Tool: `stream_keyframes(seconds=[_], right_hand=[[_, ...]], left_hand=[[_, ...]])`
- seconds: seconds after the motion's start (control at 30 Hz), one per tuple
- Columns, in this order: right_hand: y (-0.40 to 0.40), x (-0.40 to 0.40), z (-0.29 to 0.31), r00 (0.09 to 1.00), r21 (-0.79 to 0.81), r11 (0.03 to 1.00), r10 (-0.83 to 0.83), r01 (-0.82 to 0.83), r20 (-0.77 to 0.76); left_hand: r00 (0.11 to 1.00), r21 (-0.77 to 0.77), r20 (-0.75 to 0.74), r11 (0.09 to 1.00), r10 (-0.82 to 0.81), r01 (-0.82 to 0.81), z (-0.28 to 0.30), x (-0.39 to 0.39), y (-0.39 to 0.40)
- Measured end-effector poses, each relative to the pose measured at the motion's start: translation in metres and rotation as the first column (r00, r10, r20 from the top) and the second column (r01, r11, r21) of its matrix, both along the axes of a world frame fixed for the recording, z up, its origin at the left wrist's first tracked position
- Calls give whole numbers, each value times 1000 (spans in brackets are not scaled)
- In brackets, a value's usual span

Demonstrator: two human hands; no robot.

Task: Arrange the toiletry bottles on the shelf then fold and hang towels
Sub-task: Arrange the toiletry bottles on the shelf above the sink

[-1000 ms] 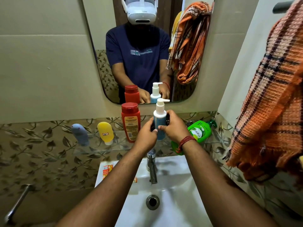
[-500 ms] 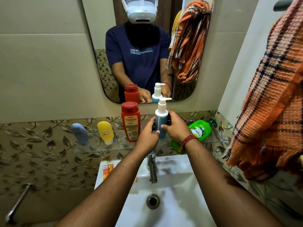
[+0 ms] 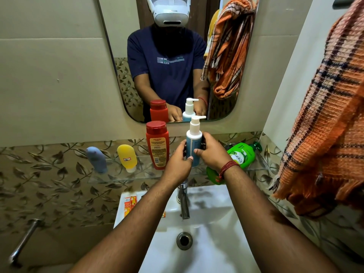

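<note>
Both hands steadied a pump bottle (image 3: pixel 194 142) upright on the glass shelf (image 3: pixel 118 178) above the basin.

The left hand (image 3: pixel 178 164) and right hand (image 3: pixel 211 152) each gripped the blue-and-white bottle, which stood just beside a red bottle (image 3: pixel 157 144). A green bottle (image 3: pixel 241 155) lay tipped over to the right, with yellow (image 3: pixel 127 157) and grey tubes (image 3: pixel 96 159) further left. Set down off-balance or nudged on release, the tall bottle could likely topple into its red neighbour or drop from the narrow shelf into the sink (image 3: pixel 206 253).

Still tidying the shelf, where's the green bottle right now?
The green plastic pump bottle lies tilted at the glass shelf's right end, just beyond the right hand.
</note>
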State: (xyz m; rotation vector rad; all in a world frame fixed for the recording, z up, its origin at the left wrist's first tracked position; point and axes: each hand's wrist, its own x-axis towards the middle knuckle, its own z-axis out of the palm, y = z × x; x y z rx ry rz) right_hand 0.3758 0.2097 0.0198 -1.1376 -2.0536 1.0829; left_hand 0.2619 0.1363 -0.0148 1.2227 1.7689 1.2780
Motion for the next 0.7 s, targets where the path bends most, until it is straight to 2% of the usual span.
stream_keyframes(seconds=[0.6, 0.7], right_hand=[[0, 5, 0, 1000, -40, 999, 8, -7, 22], [3, 15, -1, 994, 48, 994, -100, 99, 35]], left_hand=[[1000, -23, 1, 1000, 8, -8, 1, 4, -5], [991, 70, -88, 993, 98, -92, -5, 10, -21]])
